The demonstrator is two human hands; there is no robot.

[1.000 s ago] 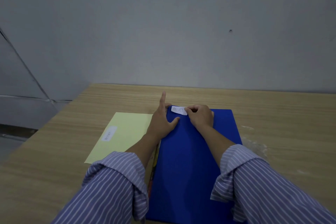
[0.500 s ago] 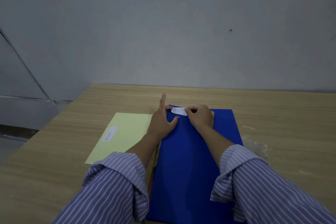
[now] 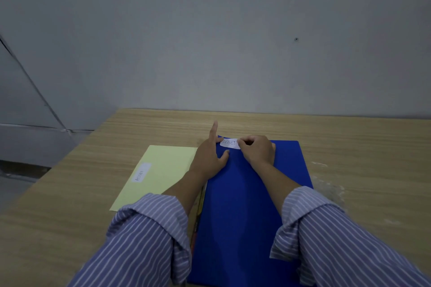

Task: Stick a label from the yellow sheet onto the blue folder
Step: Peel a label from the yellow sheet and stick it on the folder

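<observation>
The blue folder (image 3: pixel 242 205) lies flat in front of me on the wooden table. A white label (image 3: pixel 229 143) marked ASSET sits at the folder's far left corner. My right hand (image 3: pixel 256 150) pinches the label's right end with curled fingers. My left hand (image 3: pixel 210 154) rests flat on the folder's left edge, its index finger stretched forward past the corner and its thumb on the blue cover just below the label. To the left lies the yellow sheet (image 3: pixel 163 170), with another white ASSET label (image 3: pixel 141 172) on it.
The wooden table (image 3: pixel 361 147) ends at a grey wall behind and drops off at its left edge. A colourful strip (image 3: pixel 197 216) of something peeks out from under the folder's left side. A whitish smear (image 3: pixel 331 190) marks the table right of the folder.
Almost nothing has shifted: both hands stay at the folder's far left corner, with the right hand's fingers pressing slightly along the label.
</observation>
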